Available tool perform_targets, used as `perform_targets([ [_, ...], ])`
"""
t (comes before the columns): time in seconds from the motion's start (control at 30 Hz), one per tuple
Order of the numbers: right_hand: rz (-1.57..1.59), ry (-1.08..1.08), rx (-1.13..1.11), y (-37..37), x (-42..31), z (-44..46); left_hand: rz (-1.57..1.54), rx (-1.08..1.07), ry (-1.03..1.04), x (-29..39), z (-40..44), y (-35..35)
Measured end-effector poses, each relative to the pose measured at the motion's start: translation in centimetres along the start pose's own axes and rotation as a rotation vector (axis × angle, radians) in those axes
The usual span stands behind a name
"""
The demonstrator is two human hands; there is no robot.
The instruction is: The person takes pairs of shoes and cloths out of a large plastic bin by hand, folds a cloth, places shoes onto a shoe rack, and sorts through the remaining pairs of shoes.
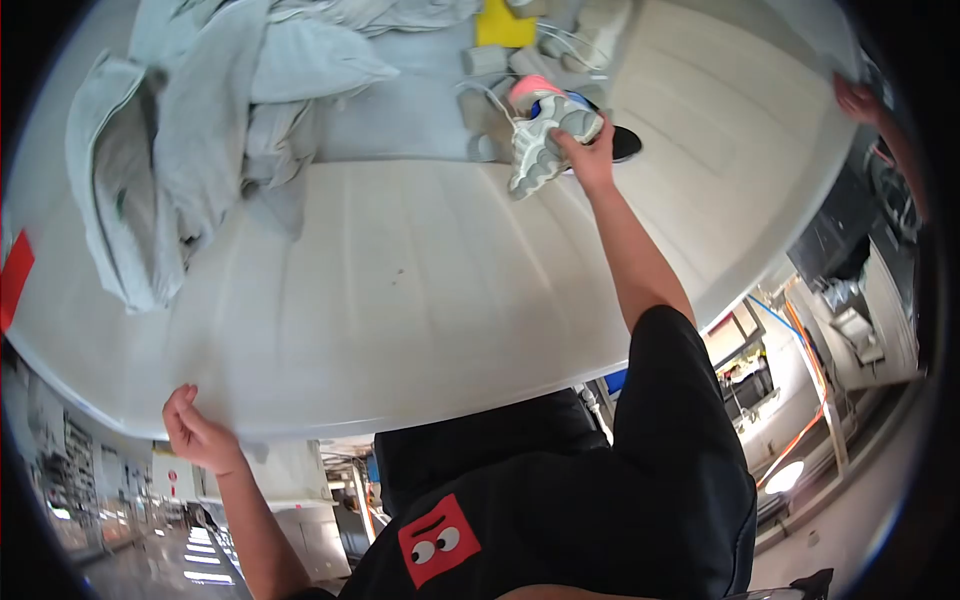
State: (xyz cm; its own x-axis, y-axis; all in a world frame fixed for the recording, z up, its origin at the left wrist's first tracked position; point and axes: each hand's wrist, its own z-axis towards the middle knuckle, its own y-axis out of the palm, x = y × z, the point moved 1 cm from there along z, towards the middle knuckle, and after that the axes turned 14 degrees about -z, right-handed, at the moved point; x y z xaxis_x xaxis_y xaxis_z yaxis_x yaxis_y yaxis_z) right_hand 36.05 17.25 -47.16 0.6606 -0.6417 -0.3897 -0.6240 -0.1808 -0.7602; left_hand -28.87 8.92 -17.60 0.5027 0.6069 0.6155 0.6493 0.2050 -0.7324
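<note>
My right hand (588,158) is closed on a pale sneaker (545,135), its grey-and-white sole turned toward me. Touches of pink and blue show at the sneaker's far end. Just beyond my fingers, a dark shoe with a light edge (626,145) lies partly hidden behind the hand. Over the near left edge of the table (400,330) is my left hand (198,432), its fingers curled with nothing visible in them.
Crumpled pale grey cloth (210,110) covers the back left of the table. White cords, grey blocks (487,60) and a yellow piece (505,24) lie at the back. Another person's hand (856,98) rests at the right rim. Red tape (16,278) marks the left edge.
</note>
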Motion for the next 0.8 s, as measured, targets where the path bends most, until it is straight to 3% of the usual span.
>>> perform_targets([
  [0.33, 0.089, 0.007, -0.086, -2.9, -0.6, -1.1, 0.046, 0.032, -0.068, 0.8, -0.3, 0.4],
  [0.37, 0.133, -0.032, -0.089, -2.1, 2.9, 0.8, 0.061, 0.04, -0.07, 0.6, -0.1, 0.1],
  [0.4, -0.252, 0.067, 0.056, -2.1, 5.9, 1.9, 0.024, 0.049, -0.071, 0.0, -0.1, -0.1],
  [0.43, -0.606, 0.211, 0.136, -3.3, 2.9, 1.4, 0.022, 0.055, -0.058, 0.3, 0.0, 0.0],
  [0.47, -0.656, 0.165, 0.199, -3.0, 1.6, 1.7, 0.02, 0.051, -0.051, 0.9, -0.1, 0.3],
  [0.57, -0.461, -0.107, 0.206, -1.7, -4.2, 4.7, 0.007, 0.053, -0.038, 1.1, -0.3, 0.4],
  [0.7, -0.158, -0.412, 0.25, -1.0, -18.3, 10.9, -0.005, 0.054, -0.034, 1.3, -0.1, 0.6],
  [0.77, -0.006, -0.527, 0.016, -2.4, -26.5, 14.1, -0.002, 0.068, -0.033, 1.2, -0.1, 0.7],
  [0.8, 0.052, -0.419, -0.14, -3.0, -30.3, 15.1, 0.002, 0.071, -0.033, 1.3, -0.1, 0.7],
])
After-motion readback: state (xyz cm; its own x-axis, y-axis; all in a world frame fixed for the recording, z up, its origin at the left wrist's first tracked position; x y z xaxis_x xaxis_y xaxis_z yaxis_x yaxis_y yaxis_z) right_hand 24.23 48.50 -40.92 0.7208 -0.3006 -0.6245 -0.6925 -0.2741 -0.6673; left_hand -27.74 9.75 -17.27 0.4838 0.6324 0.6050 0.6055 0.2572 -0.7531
